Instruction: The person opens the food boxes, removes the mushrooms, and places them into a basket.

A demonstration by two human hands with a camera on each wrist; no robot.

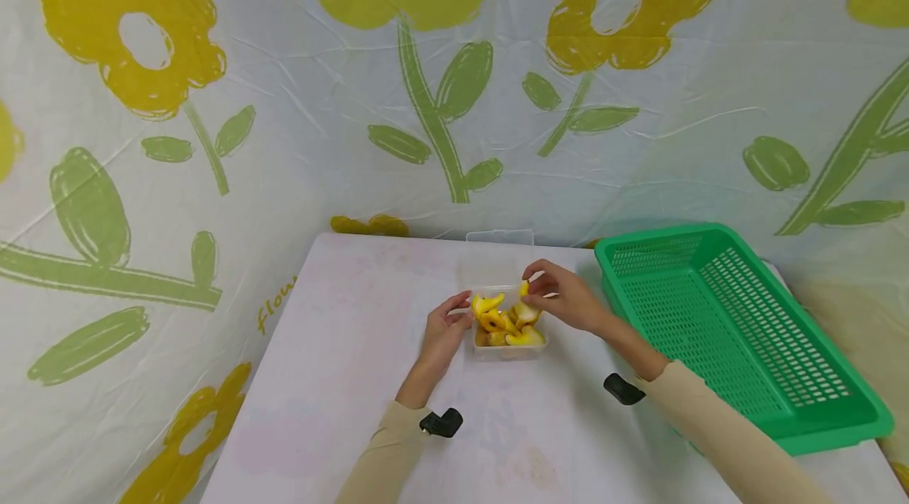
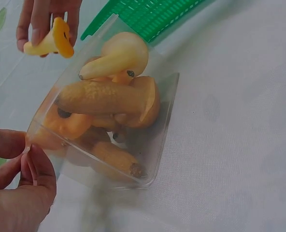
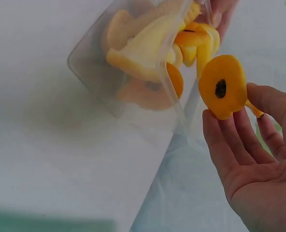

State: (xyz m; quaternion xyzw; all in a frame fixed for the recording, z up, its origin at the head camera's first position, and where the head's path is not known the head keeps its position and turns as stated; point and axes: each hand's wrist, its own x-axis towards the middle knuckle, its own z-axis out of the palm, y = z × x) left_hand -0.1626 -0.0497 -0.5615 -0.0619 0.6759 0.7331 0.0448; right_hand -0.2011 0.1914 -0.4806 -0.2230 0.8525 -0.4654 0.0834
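Note:
A clear plastic box (image 1: 510, 354) stands on the table, filled with several yellow mushrooms (image 2: 104, 96), some with dark spots. At its left side my left hand (image 1: 442, 330) pinches the rim between thumb and fingers, as the left wrist view shows. My right hand (image 1: 564, 297) holds one yellow mushroom (image 3: 230, 77) by thumb and fingertips, close over the box's far right corner. This mushroom has a dark spot in the middle of its flared cap, which faces the right wrist camera. Behind the box its clear lid (image 1: 499, 261) lies open.
A large green plastic basket (image 1: 838, 409) with slotted sides takes up the right of the table (image 1: 341, 330), beside my right forearm. A flower-printed cloth (image 1: 284, 94) hangs directly behind and left of the table.

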